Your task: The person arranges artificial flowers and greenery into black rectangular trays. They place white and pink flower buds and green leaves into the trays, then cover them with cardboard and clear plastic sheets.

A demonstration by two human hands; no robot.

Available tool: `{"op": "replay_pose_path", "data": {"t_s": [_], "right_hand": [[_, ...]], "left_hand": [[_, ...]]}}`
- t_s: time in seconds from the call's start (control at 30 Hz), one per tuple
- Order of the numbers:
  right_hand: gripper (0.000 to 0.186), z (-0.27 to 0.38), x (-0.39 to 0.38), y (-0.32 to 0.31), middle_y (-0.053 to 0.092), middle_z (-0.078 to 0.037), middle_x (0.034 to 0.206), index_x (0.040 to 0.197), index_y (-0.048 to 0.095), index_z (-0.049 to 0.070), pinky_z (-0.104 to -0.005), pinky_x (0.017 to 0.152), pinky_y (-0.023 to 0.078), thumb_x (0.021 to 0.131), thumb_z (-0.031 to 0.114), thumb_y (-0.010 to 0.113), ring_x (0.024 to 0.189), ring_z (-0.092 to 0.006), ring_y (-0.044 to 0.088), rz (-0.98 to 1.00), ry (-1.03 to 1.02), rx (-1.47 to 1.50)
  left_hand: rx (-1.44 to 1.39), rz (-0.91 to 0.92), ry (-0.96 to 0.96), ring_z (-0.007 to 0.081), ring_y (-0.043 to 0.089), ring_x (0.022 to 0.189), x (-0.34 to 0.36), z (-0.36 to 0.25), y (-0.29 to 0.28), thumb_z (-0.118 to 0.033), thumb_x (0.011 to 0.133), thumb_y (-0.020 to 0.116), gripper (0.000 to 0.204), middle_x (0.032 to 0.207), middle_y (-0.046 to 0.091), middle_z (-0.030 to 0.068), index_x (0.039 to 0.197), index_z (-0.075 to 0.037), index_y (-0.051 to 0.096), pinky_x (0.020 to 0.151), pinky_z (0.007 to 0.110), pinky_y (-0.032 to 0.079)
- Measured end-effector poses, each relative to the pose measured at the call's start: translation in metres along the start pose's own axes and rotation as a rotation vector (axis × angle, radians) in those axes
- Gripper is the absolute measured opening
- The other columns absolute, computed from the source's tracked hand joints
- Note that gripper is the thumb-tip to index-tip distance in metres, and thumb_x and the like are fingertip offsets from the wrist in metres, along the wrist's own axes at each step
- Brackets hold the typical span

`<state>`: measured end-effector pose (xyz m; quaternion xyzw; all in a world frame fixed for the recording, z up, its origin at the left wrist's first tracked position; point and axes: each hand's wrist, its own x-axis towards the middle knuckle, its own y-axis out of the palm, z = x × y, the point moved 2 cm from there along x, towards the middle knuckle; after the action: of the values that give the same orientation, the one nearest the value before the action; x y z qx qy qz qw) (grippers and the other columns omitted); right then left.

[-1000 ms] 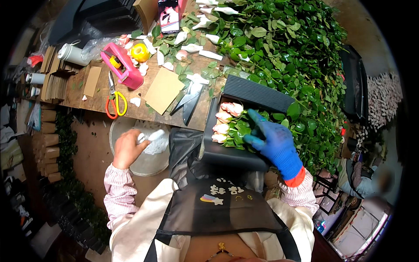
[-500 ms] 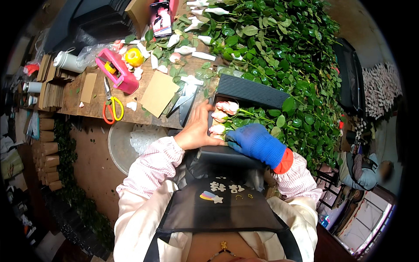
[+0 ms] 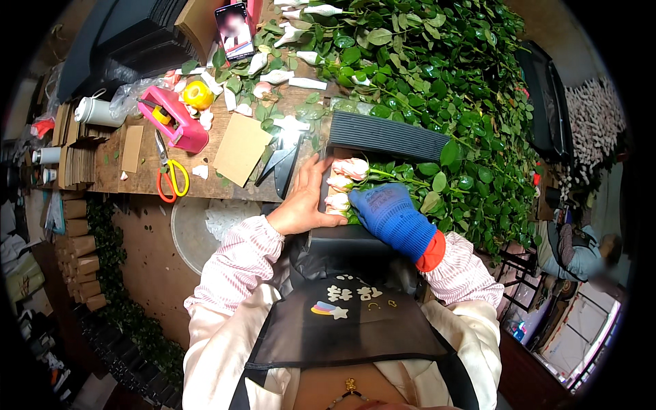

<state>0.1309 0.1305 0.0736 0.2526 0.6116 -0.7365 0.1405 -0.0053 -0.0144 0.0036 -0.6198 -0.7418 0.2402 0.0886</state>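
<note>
Three pale pink roses (image 3: 339,183) lie side by side, heads to the left, against a narrow ribbed dark board (image 3: 389,134). My bare left hand (image 3: 304,201) is open around the heads' left side, its fingers pointing away from me and its thumb stretched along the near side. In a blue knitted glove with a red cuff, my right hand (image 3: 391,215) is closed at the neck of the nearest rose, its fingers bent together. The glove hides that rose's stem. A black surface (image 3: 348,240) lies just below both hands.
A heap of leafy stems (image 3: 437,82) covers the right side of the table. To the left lie scissors (image 3: 166,169), a pink tape dispenser (image 3: 179,123), cardboard (image 3: 241,149) and a black-bladed tool (image 3: 282,164). A phone (image 3: 234,32) stands at the back; a round basin (image 3: 198,229) is below the edge.
My gloved right hand has shifted slightly up and left along the nearest rose. My left hand stays by the flower heads. The whole view has moved a little.
</note>
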Motion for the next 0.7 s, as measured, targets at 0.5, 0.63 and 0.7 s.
{"op": "replay_pose_path", "data": {"t_s": [0.5, 0.63, 0.7], "right_hand": [[0.023, -0.004, -0.014, -0.010, 0.075, -0.012, 0.089, 0.115, 0.061, 0.010, -0.0481, 0.063, 0.054, 0.096, 0.023, 0.060, 0.079, -0.0335, 0.074, -0.254, 0.094, 0.128], [0.026, -0.014, 0.003, 0.000, 0.073, -0.011, 0.086, 0.115, 0.062, 0.012, -0.0466, 0.064, 0.055, 0.096, 0.030, 0.062, 0.076, -0.0330, 0.072, -0.188, 0.046, 0.039], [0.030, -0.016, 0.004, 0.003, 0.072, -0.011, 0.085, 0.117, 0.063, 0.013, -0.0466, 0.065, 0.055, 0.097, 0.035, 0.063, 0.075, -0.0330, 0.071, -0.187, 0.043, 0.026]], "left_hand": [[-0.158, -0.224, 0.058, 0.0485, 0.021, 0.152, 0.002, 0.004, 0.012, -0.030, 0.077, 0.091, 0.084, 0.154, 0.029, 0.0309, 0.143, -0.007, 0.045, 0.123, 0.052, 0.025], [-0.258, -0.225, 0.041, 0.0460, 0.021, 0.152, 0.004, 0.002, 0.014, -0.028, 0.078, 0.091, 0.065, 0.153, 0.031, 0.0274, 0.131, -0.011, 0.058, 0.122, 0.051, 0.026], [-0.303, -0.253, 0.007, 0.0461, 0.021, 0.152, 0.007, 0.001, 0.014, -0.028, 0.079, 0.090, 0.055, 0.152, 0.031, 0.0271, 0.125, -0.012, 0.064, 0.122, 0.051, 0.026]]}}
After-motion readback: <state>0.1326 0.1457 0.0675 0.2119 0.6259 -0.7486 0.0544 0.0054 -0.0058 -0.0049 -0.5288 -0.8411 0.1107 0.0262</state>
